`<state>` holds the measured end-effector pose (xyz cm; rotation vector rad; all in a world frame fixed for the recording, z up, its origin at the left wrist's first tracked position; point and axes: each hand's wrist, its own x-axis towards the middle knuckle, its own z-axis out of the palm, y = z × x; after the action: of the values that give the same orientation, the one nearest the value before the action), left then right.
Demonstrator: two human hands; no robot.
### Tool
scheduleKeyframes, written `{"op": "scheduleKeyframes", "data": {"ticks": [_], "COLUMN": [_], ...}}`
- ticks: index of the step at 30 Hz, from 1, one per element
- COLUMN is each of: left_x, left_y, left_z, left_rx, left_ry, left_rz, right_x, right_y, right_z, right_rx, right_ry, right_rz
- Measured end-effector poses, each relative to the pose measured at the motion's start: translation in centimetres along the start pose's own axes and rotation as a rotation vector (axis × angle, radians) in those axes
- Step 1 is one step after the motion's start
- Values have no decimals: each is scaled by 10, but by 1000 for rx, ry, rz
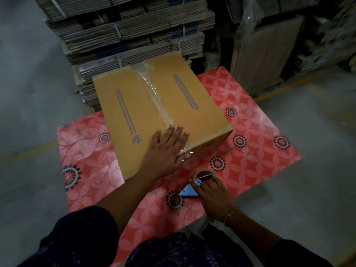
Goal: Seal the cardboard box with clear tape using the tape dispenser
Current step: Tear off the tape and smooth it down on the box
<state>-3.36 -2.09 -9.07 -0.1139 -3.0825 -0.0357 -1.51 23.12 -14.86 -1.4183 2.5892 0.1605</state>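
A brown cardboard box sits closed on a pink flowered mat. A strip of clear tape runs along the seam between its top flaps and hangs over the near edge. My left hand lies flat on the near end of the box top, fingers spread, pressing on the tape. My right hand grips the tape dispenser, a blue metal frame with a roll of clear tape, low over the mat in front of the box. A loose crinkled tape end shows beside my left hand at the box's near corner.
Tall stacks of bundled flat cardboard stand right behind the box. Wrapped cartons fill the back right. Grey concrete floor with a yellow line lies around the mat. My dark-clothed knees are at the bottom edge.
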Motion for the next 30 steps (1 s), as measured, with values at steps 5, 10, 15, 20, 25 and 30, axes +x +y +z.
{"op": "scheduleKeyframes", "data": {"ticks": [5,10,15,20,25,30], "left_x": [0,-1,-2,-2,-5,-18], "left_y": [0,1,0,0,0,-1], "left_z": [1,1,-1,-2,-6,-2], "left_rx": [9,1,13,24,31,71], "left_ry": [18,10,6,0,27,292], "left_rz": [5,4,10,32,76,412], "right_x": [-1,39,55,56,59,63], "right_y": [3,25,25,24,21,19], "right_z": [-43,-75,-73,-71,-65,-61], "right_rx": [575,1621,1588,1588,1559,1516], "right_ry": [255,107,121,178,186,218], "right_rz": [308,735,668,645,694,690]}}
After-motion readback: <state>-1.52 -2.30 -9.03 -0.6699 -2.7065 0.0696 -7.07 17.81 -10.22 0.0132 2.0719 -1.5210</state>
